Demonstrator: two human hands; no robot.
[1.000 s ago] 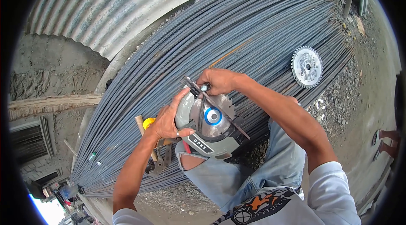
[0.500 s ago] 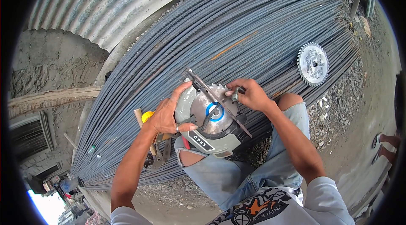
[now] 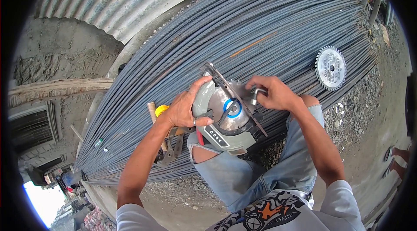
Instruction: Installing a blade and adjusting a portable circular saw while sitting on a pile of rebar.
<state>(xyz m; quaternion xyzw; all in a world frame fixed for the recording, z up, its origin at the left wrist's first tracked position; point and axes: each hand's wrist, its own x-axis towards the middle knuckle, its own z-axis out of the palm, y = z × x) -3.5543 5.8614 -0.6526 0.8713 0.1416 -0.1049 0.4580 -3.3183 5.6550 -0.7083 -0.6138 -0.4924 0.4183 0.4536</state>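
My left hand (image 3: 186,106) is wrapped round the grey guard of a circular saw (image 3: 207,106), thumb on its lower side. The saw rests tilted over my left knee, with its round blade (image 3: 218,106) and blue-ringed centre facing up. A flat metal base plate (image 3: 238,96) crosses the blade at a slant. Just right of that plate, my right hand (image 3: 278,94) is closed on a small bent metal socket wrench (image 3: 254,99). Its index finger reaches toward the blade's toothed edge; whether it touches is unclear.
A second saw blade (image 3: 331,68) lies on the long bundle of steel rebar (image 3: 243,26). Beside my left knee are a wooden-handled tool (image 3: 152,111) and a yellow object (image 3: 161,109). Corrugated sheet (image 3: 100,0) stands behind. Another person's feet (image 3: 393,159) show at far right.
The whole view has shifted, so the saw and hands appear farther right. My right hand has turned slightly, showing more of the wrench's bend. My left hand keeps its hold on the saw.
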